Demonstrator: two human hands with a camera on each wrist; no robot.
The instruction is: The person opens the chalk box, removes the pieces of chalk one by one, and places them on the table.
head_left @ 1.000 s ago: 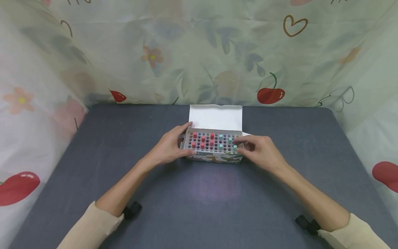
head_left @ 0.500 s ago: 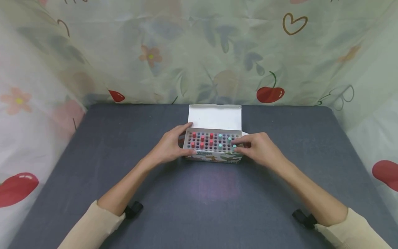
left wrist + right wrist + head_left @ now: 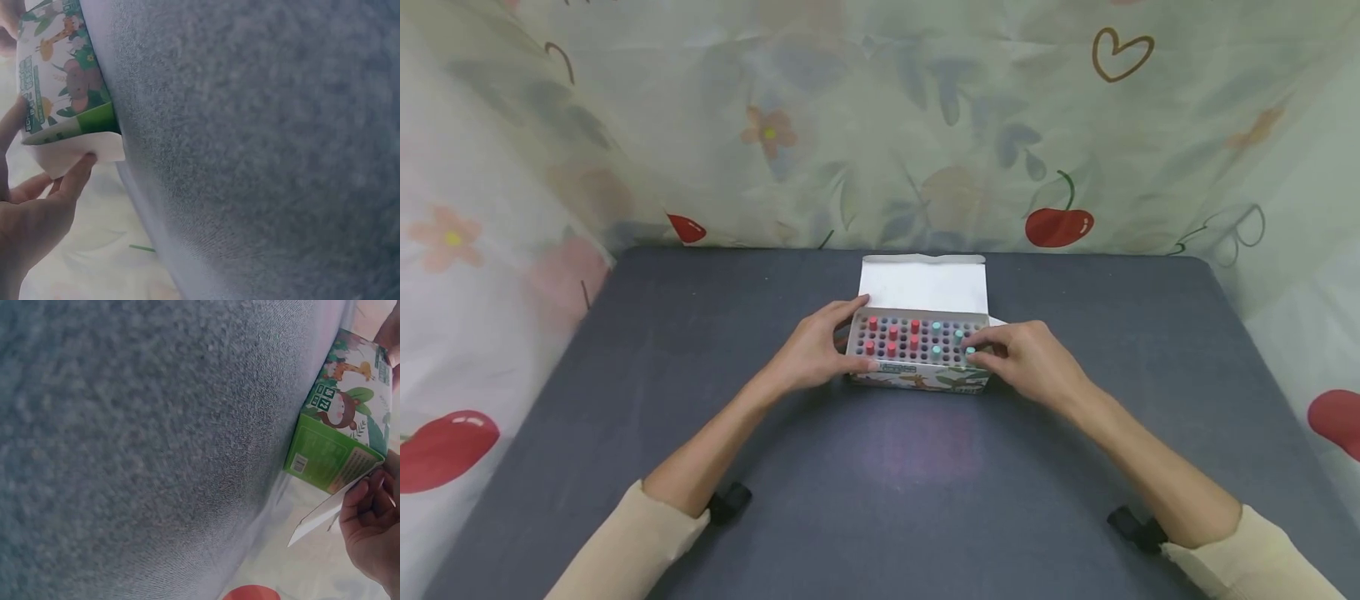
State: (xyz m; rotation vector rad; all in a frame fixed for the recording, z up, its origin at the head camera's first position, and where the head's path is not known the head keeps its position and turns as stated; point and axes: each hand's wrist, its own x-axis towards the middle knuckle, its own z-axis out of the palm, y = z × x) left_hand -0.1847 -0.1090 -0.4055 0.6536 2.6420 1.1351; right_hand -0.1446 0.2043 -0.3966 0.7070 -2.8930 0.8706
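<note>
A cardboard box (image 3: 925, 381) printed with cartoon animals stands in the middle of the table, its white lid (image 3: 923, 283) folded back. Inside it, a grey panel full of round holes holds several red pegs (image 3: 914, 342) on the left and several teal pegs (image 3: 936, 352) on the right. My left hand (image 3: 811, 348) grips the box's left end, thumb at the front edge and fingers toward the back. At the right end, my right hand (image 3: 1033, 358) pinches a teal peg (image 3: 970, 351) between thumb and index finger. The wrist views show the box's printed front (image 3: 72, 75) and green end (image 3: 319, 453).
The dark grey table (image 3: 895, 500) runs beneath both arms. Behind it and at both sides hangs a pale curtain (image 3: 880, 125) with flowers and cherries. A white side flap (image 3: 325, 515) sticks out from the box near my right hand.
My right thumb and index finger have drawn a little closer around the teal peg. The left hand keeps its grip on the box, and the head view has shifted slightly.
</note>
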